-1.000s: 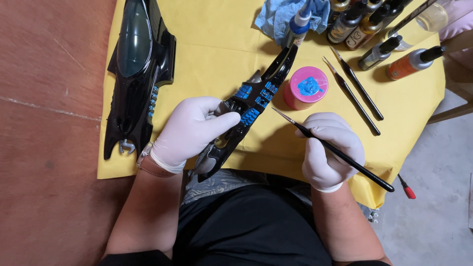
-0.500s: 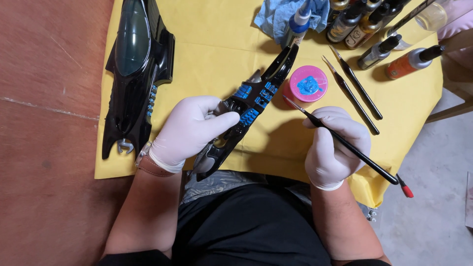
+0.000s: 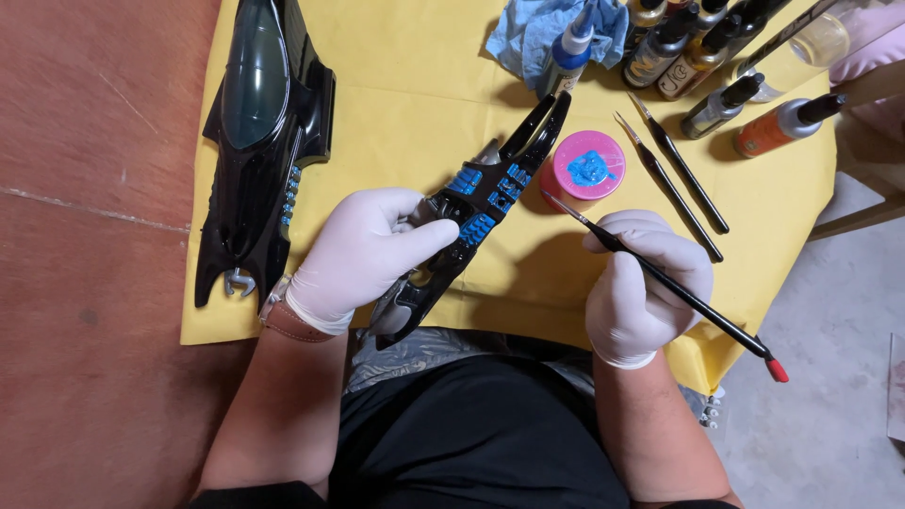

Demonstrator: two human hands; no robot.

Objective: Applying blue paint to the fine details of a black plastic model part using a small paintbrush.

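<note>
Plainly, two gloved hands are at work. The left hand (image 3: 363,256), in a white glove, has its fingers clenched around a long glossy black model part with blue painted panels (image 3: 481,203), held slanted above the near edge of the yellow cloth (image 3: 405,104) that covers the tabletop. The right hand (image 3: 644,283), also in a white glove, has its fingers grasping one thin black paintbrush with a red end (image 3: 679,290); the brush tip points up and left, close to the model part and just beside a single round pink lid holding a dab of blue paint (image 3: 588,166).

One larger glossy black model hull with a dark smoky canopy (image 3: 264,132) lies on the cloth's left side, well apart from the hands. Two more thin dark brushes (image 3: 674,174) lie side by side to the right of the pink lid. At the cloth's far edge sits one crumpled blue rag (image 3: 537,28), with a blue-capped bottle (image 3: 567,58) in front of it, and further right a cluster of small dark-capped paint bottles (image 3: 688,42), their count hard to tell since the frame cuts them. One orange bottle with a black cap (image 3: 782,127) lies on its side at the right.
</note>
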